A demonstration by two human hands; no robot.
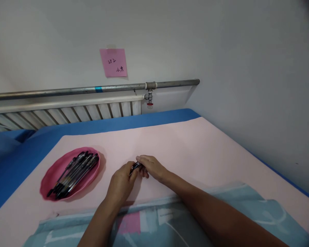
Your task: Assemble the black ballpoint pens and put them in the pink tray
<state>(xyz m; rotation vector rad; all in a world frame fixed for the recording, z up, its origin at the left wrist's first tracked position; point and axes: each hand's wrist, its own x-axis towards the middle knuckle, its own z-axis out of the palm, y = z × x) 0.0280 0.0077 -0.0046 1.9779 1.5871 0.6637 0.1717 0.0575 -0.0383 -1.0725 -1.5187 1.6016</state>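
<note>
While gripped in two bare hands, could easily slip: pinches a slim, glossy black pen-like item (135,167) above the middle of the matte, pale pink counter (195,147), well apart from the far blue border (134,122). Might drop onto the counter and roll toward the near edge if pinched too lightly or pulled unevenly from both ends. Could also get lost from sight, being largely covered already; cannot tell its exact shape.

Has the left hand (119,181) clamped by thumb and fingers on the nearer end, and the right hand (151,167) closed over the farther end, with fingers partly curled beneath. Brings the left forearm up steeply from the near edge, the right in a long slant from the near right corner. Leaves untouched, toward the left edge, an oval pink bowl (51,173) of clear-barrelled, black-capped pens (77,173).
</note>
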